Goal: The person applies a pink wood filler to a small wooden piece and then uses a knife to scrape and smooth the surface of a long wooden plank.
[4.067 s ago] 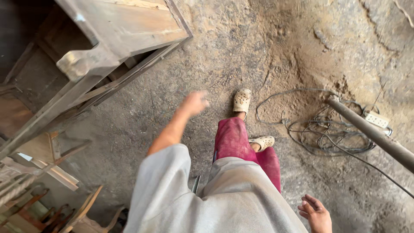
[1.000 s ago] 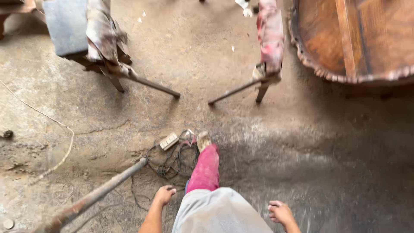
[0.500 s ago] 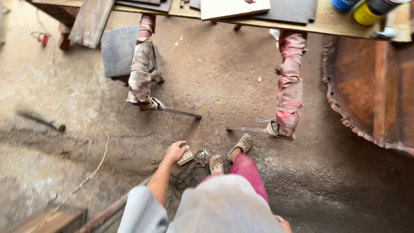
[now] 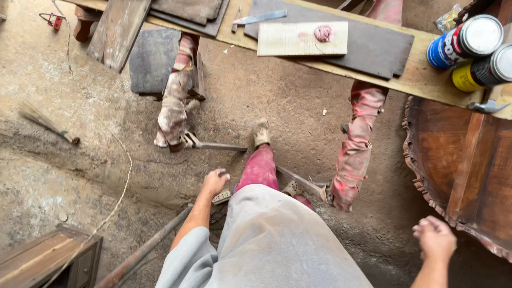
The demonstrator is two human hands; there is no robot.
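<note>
I look down past my grey shirt and pink trousers at a dirt floor. My left hand (image 4: 214, 181) swings loosely curled at my side, holding nothing, above a small power strip (image 4: 222, 197) on the ground. Low on the right, my right hand (image 4: 434, 238) hangs loosely closed and holds nothing, close to the carved edge of a round wooden tabletop (image 4: 453, 160). Ahead stands a workbench plank (image 4: 410, 74) on paint-stained legs (image 4: 354, 149). On it lie a light board with a pink rag (image 4: 302, 38), dark slabs and two spray cans (image 4: 465, 37).
A metal pipe (image 4: 144, 248) lies on the floor at lower left beside a wooden box (image 4: 45, 261). A small brush (image 4: 45, 124) lies at left. A dark board (image 4: 152, 60) leans under the bench, and a thin cord (image 4: 125, 165) trails across the ground.
The view has moved forward toward the workbench, which now fills the top. My right hand has swung into view at lower right; my left hand stays low by my side.
</note>
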